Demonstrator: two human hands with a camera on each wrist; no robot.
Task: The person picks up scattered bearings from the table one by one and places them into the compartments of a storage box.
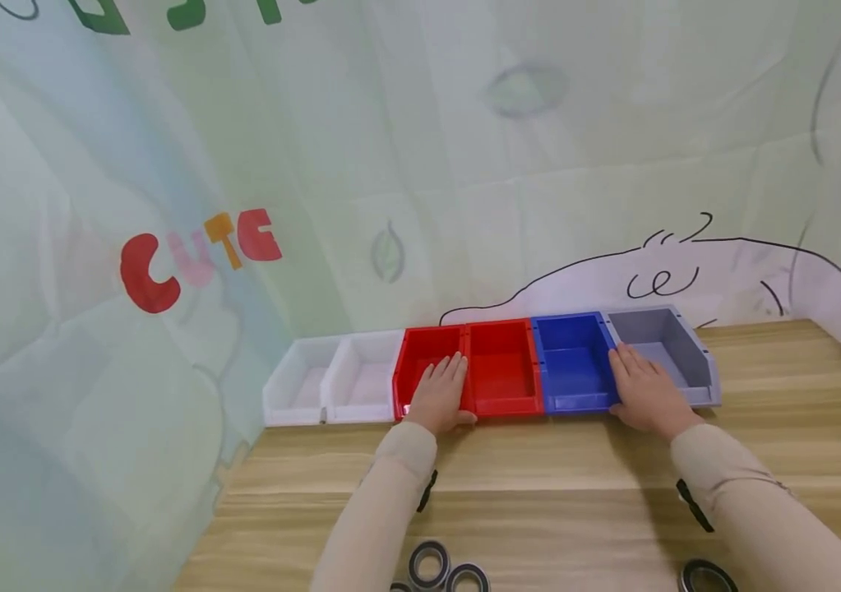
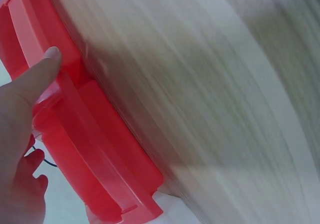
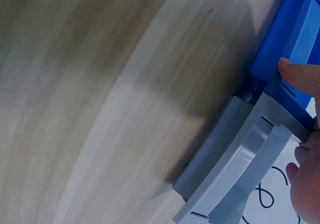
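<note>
My left hand point(image 1: 438, 396) rests over the wall between the left red bin point(image 1: 409, 352) and the right red bin point(image 1: 505, 374), its fingers stretched forward. In the left wrist view its thumb point(image 2: 49, 62) lies on the red front rim near where the bins meet. My right hand point(image 1: 649, 395) lies across the seam of the blue bin point(image 1: 575, 370) and the grey bin point(image 1: 690, 349), fingers extended. The right wrist view has its thumb point(image 3: 300, 77) touching the blue front. Neither hand grips a loose object.
Two white bins point(image 1: 364, 374) continue the row on the left. A printed curtain point(image 1: 405, 164) hangs behind the wooden table point(image 1: 538, 485). Several black-and-metal ring bearings lie near the front, including one bearing point(image 1: 416, 567) by the left forearm and another bearing point(image 1: 703, 565) by the right.
</note>
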